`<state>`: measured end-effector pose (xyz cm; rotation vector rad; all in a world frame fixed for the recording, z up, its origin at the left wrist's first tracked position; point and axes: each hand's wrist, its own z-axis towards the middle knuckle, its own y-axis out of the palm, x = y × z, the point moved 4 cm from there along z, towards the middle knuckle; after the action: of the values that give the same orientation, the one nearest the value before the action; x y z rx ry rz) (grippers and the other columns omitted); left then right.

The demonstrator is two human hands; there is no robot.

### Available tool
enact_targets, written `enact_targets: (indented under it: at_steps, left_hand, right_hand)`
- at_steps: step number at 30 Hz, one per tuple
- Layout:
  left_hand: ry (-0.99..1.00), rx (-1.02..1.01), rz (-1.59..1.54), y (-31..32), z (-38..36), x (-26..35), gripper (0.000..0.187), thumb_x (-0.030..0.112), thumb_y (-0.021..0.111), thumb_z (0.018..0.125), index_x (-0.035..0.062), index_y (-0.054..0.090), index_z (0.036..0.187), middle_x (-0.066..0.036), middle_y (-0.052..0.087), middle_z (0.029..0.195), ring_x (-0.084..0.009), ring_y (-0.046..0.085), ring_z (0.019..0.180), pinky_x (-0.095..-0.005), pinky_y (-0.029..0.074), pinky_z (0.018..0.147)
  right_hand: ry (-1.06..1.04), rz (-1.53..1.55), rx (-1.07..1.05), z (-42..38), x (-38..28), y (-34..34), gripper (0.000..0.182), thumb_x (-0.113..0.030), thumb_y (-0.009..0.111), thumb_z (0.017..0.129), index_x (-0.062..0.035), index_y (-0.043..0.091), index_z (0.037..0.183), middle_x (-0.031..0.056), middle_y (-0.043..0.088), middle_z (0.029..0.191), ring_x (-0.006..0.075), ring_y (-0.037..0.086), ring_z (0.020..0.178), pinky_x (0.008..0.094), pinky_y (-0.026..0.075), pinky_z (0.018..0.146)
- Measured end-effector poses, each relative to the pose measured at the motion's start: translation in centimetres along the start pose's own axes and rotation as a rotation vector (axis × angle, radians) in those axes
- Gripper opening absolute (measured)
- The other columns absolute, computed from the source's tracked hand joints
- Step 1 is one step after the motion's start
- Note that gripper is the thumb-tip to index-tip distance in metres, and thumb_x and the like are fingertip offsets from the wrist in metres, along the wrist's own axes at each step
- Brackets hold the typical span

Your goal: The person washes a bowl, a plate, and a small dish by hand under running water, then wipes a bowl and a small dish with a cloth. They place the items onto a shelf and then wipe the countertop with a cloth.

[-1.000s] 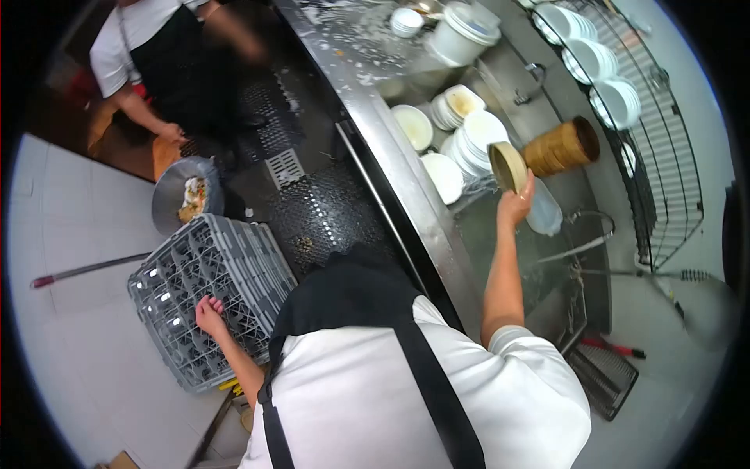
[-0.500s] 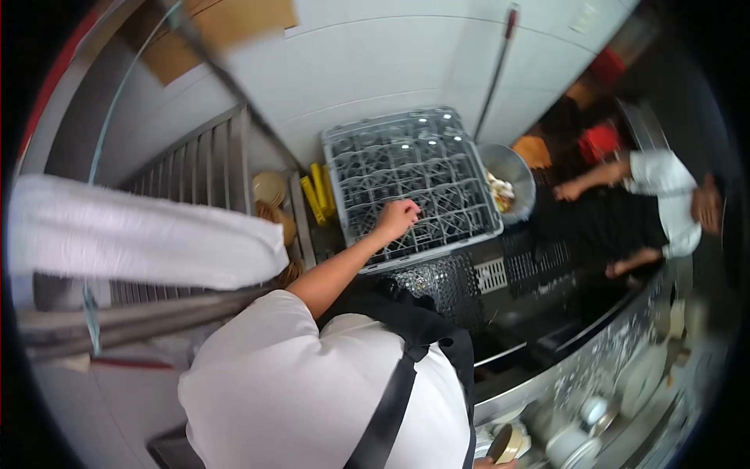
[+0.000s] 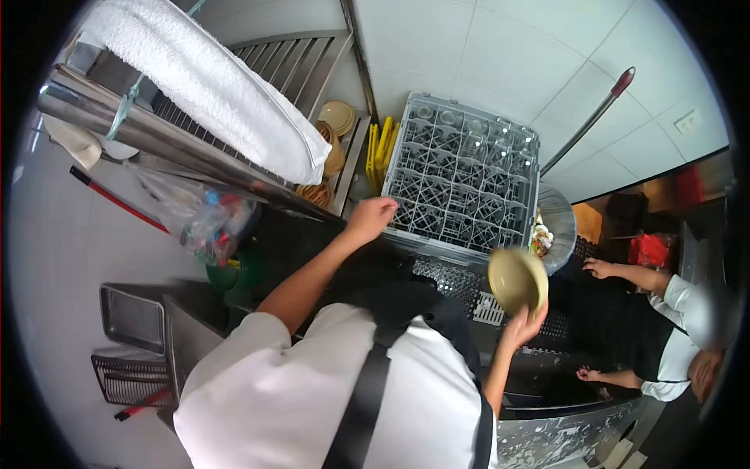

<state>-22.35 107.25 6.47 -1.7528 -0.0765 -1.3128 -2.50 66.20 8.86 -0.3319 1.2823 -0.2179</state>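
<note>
My left hand point(image 3: 373, 221) is beside the left front corner of a grey glass rack point(image 3: 441, 244), its fingers curled together with nothing visible in them. Several clear glasses point(image 3: 474, 144) stand in the rack's far compartments. A beige bowl point(image 3: 512, 283), slightly blurred and tilted, is held at its lower edge by my right hand point(image 3: 525, 324), in front of the rack's right front corner.
A bin point(image 3: 564, 227) with food scraps stands right of the rack, and a co-worker point(image 3: 664, 320) is beyond it. At left are a metal shelf point(image 3: 293, 66), a white towel point(image 3: 211, 90), stacked plates point(image 3: 337, 116) and yellow objects point(image 3: 381, 152). A pole point(image 3: 590, 123) leans against the wall.
My right hand has come up from the lower edge with the bowl. My left hand has moved from above the rack to its left front corner. The view has turned.
</note>
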Motion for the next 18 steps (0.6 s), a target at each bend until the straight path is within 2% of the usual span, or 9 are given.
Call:
enact_targets:
  at_steps: [1, 3, 5, 7, 9, 13, 16, 17, 18]
  left_hand:
    - [-0.022, 0.048, 0.018, -1.5, -1.9, 0.0, 0.019, 0.021, 0.06, 0.091, 0.0068, 0.07, 0.1, -0.015, 0.07, 0.086, -0.0335, 0.068, 0.08, -0.0391, 0.053, 0.071]
    - [-0.188, 0.056, -0.046, -3.4, -5.5, -2.8, 0.018, 0.019, 0.062, 0.091, 0.0068, 0.07, 0.101, -0.014, 0.07, 0.084, -0.0297, 0.069, 0.076, -0.0372, 0.053, 0.069]
    - [-0.299, 0.123, -0.056, -4.7, -9.7, -6.5, 0.017, 0.017, 0.062, 0.092, 0.0051, 0.069, 0.102, -0.013, 0.071, 0.082, -0.0235, 0.07, 0.071, -0.0344, 0.053, 0.067]
    - [-0.406, 0.211, -0.077, -6.8, -14.1, -7.4, 0.017, 0.014, 0.06, 0.094, 0.0032, 0.069, 0.103, -0.01, 0.071, 0.08, -0.0181, 0.069, 0.069, -0.0308, 0.054, 0.065]
    - [-0.561, 0.327, -0.212, -7.8, -18.9, -10.0, 0.017, 0.013, 0.059, 0.096, 0.0029, 0.069, 0.105, -0.008, 0.071, 0.079, -0.0143, 0.068, 0.07, -0.0282, 0.054, 0.064]
    - [-0.717, 0.431, -0.277, -7.9, -28.6, -15.8, 0.018, 0.013, 0.055, 0.098, -0.0002, 0.067, 0.1, -0.006, 0.067, 0.076, -0.0112, 0.061, 0.063, -0.0274, 0.049, 0.058]
    - [-0.777, 0.389, -0.188, -6.8, -34.9, -17.1, 0.019, 0.013, 0.052, 0.098, 0.0002, 0.065, 0.096, -0.005, 0.065, 0.072, -0.0122, 0.059, 0.06, -0.0279, 0.047, 0.055]
    - [-0.957, 0.317, -0.182, -6.5, -36.9, -17.3, 0.02, 0.015, 0.052, 0.098, 0.0013, 0.065, 0.092, -0.004, 0.065, 0.072, -0.0128, 0.059, 0.06, -0.0289, 0.047, 0.056]
    - [-0.973, 0.271, -0.13, -6.5, -37.2, -15.9, 0.021, 0.015, 0.052, 0.097, 0.002, 0.066, 0.089, -0.005, 0.065, 0.072, -0.0131, 0.06, 0.059, -0.0291, 0.048, 0.057]
  right_hand:
    - [0.09, 0.127, -0.083, 2.0, -2.7, 3.6, 0.038, -0.008, 0.059, 0.095, 0.0047, 0.053, 0.131, 0.0134, 0.061, 0.124, 0.0227, 0.058, 0.113, 0.0347, 0.043, 0.1]
    - [0.218, 0.25, -0.255, 5.0, -2.9, 9.9, 0.038, -0.017, 0.062, 0.096, 0.0043, 0.055, 0.127, 0.0114, 0.063, 0.12, 0.0204, 0.058, 0.111, 0.0343, 0.043, 0.098]
    - [0.345, 0.322, -0.416, 6.6, -3.4, 16.3, 0.038, -0.025, 0.058, 0.098, 0.0031, 0.056, 0.125, 0.0147, 0.064, 0.117, 0.0209, 0.064, 0.102, 0.0323, 0.054, 0.085]
    - [0.595, 0.546, -0.588, 6.3, -8.2, 21.6, 0.044, -0.033, 0.053, 0.1, 0.0043, 0.056, 0.124, 0.0146, 0.067, 0.105, 0.0194, 0.069, 0.079, 0.0277, 0.06, 0.058]
    - [0.653, 0.593, -0.698, 6.5, -10.0, 27.5, 0.047, -0.036, 0.049, 0.101, 0.0042, 0.055, 0.126, 0.0163, 0.067, 0.101, 0.0203, 0.069, 0.068, 0.0238, 0.057, 0.043]
    - [0.705, 0.503, -0.871, 6.3, -11.6, 40.5, 0.044, -0.033, 0.052, 0.098, 0.0033, 0.057, 0.122, 0.0134, 0.068, 0.099, 0.0191, 0.069, 0.073, 0.0268, 0.057, 0.05]
    - [0.708, 0.508, -0.917, 4.8, -10.2, 53.6, 0.04, -0.03, 0.057, 0.094, 0.0028, 0.06, 0.116, 0.0113, 0.067, 0.093, 0.0185, 0.066, 0.072, 0.0284, 0.057, 0.051]
    - [0.698, 0.501, -0.912, 4.1, -9.5, 57.8, 0.039, -0.029, 0.058, 0.093, 0.0034, 0.061, 0.113, 0.0112, 0.067, 0.091, 0.0184, 0.065, 0.071, 0.0286, 0.057, 0.051]
    - [0.67, 0.453, -0.906, 3.7, -10.0, 60.8, 0.037, -0.028, 0.059, 0.092, 0.0035, 0.063, 0.11, 0.0111, 0.066, 0.089, 0.0189, 0.065, 0.069, 0.0292, 0.057, 0.051]
